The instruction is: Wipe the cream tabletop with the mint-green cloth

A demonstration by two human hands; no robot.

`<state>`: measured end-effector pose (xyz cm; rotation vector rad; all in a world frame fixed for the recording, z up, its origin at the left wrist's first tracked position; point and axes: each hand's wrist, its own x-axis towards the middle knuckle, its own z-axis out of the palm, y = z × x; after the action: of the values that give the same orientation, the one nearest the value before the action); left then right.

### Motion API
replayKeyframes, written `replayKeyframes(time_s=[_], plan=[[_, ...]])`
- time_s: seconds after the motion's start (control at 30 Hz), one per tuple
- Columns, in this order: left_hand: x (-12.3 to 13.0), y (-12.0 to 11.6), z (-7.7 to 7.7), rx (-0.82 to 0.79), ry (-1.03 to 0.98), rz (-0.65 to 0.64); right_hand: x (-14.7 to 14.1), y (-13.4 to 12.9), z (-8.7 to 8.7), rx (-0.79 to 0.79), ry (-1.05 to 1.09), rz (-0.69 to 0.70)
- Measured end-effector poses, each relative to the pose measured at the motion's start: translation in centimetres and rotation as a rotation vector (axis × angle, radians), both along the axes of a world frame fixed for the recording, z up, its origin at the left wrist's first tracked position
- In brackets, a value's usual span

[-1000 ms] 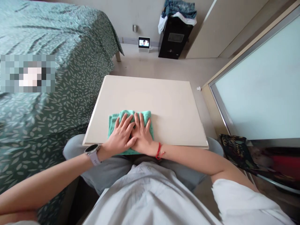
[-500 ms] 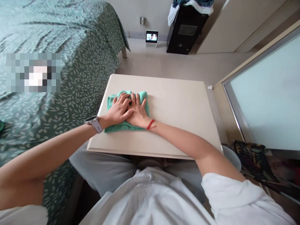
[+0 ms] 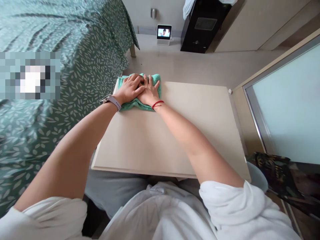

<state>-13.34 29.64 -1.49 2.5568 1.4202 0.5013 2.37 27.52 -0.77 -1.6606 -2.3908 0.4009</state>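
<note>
A green cloth [image 3: 127, 106] lies at the far left corner of the pale tabletop [image 3: 140, 143], its upper part reaching the far edge. My left hand [image 3: 130, 88] rests on the cloth with its fingers spread, partly over the back of my right hand. Pressed on the cloth beside it, my right hand [image 3: 149, 92] has its fingers spread too. Neither hand has its fingers wrapped round anything. A watch is on my left wrist and a red string on my right one.
A bed with a green leaf-patterned cover [image 3: 82, 66] stands on the left. Beyond the table are a small lit screen [image 3: 164, 32] and a black cabinet [image 3: 197, 30]. A frosted panel [image 3: 287, 100] is at the right.
Both hands and the cloth have moved away from me, from the left middle of the tabletop to its far left corner. The view has shifted slightly.
</note>
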Motion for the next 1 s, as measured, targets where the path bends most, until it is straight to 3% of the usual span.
replayKeyframes(time_s=[0.13,0.27,0.5,0.6,0.73,0.87,1.0], plan=[[0.2,0.4,0.3,-0.006,0.005,0.02,0.0,0.7,-0.3,0.009,0.017,0.003],[0.3,-0.5,0.4,-0.006,0.018,0.036,0.2,-0.2,0.6,-0.005,-0.013,-0.006],[0.7,-4.6,0.2,-0.04,0.012,0.047,1.0,-4.3,1.5,-0.037,-0.054,0.024],[0.9,-8.3,0.2,-0.047,-0.004,0.036,1.2,-7.9,1.3,-0.014,-0.028,0.031],[0.9,-15.7,0.5,-0.069,0.017,0.035,1.4,-14.5,1.6,-0.015,-0.056,0.049],[0.2,-24.2,0.8,-0.092,0.023,0.106,1.0,-21.2,2.1,-0.026,-0.098,0.173],[-1.6,-31.2,0.2,-0.099,0.026,0.184,0.0,-25.8,2.3,-0.011,-0.066,0.322]])
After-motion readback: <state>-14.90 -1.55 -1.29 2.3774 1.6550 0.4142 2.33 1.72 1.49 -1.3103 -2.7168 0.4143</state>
